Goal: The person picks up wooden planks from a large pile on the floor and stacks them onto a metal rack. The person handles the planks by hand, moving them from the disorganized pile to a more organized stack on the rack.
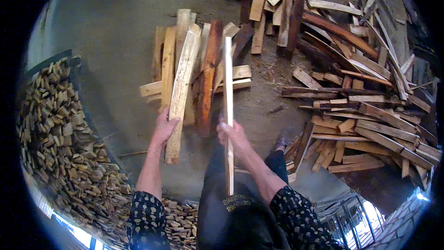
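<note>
My left hand (163, 127) is closed round the lower part of a pale, rough-faced wood slab (184, 74), its thumb across the near face. In my right hand (235, 135) I grip a narrow, light wood strip (228, 78), which points away from me and runs back over my lap. Beyond and between my hands lies a small stack of split wood. It includes a reddish-brown slab (209, 69) and a yellowish plank (169, 65), laid across crosspieces (150, 89) on the floor. Whether the slab in my left hand touches the stack, I cannot tell.
A large, tangled pile of long wood offcuts (370, 129) covers the right side and reaches the far end. To the left, a heap of short chopped firewood (64, 125) curves round behind me. My shoe (282, 140) stands beside the right pile on the grey floor (125, 32).
</note>
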`<state>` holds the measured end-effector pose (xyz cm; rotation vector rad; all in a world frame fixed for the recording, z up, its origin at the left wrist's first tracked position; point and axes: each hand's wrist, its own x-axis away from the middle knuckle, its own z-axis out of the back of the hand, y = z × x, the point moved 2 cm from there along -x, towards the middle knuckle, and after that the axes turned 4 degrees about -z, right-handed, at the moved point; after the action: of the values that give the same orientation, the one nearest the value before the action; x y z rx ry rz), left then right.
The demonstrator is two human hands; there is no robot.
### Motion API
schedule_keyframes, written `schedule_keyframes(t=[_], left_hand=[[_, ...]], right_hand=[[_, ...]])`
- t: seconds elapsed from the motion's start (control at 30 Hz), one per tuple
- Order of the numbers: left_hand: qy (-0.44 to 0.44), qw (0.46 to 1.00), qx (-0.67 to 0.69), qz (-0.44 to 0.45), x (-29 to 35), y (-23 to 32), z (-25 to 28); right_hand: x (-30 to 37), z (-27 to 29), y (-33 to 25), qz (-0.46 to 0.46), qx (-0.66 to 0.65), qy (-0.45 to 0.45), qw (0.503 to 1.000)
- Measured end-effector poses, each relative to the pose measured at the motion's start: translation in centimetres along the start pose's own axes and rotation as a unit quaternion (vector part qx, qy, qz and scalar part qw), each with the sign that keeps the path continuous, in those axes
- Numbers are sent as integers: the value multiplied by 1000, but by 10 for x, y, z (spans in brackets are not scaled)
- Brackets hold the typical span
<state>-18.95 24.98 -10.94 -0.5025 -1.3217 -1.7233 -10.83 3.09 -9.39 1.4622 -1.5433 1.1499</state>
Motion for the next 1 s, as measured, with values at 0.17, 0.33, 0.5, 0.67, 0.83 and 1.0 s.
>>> schedule_keyframes(t=[0.17,0.33,0.5,0.67,0.83,1.0], left_hand=[[72,983,-171,-4,-6,-41,-18],[124,984,-126,16,-10,-56,-10],[160,933,-310,-87,-28,-43,-20],[53,963,-226,-139,-19,54,-118],[-151,976,-120,-103,-22,77,-286],[-225,973,-44,-40,18,55,-401]], right_hand=[[-39,-34,-7,165,171,16,971],[-22,-17,-2,122,399,-47,907],[-12,147,22,154,191,126,961],[41,366,29,9,301,447,842],[38,521,81,43,397,533,746],[30,500,31,-20,396,389,831]])
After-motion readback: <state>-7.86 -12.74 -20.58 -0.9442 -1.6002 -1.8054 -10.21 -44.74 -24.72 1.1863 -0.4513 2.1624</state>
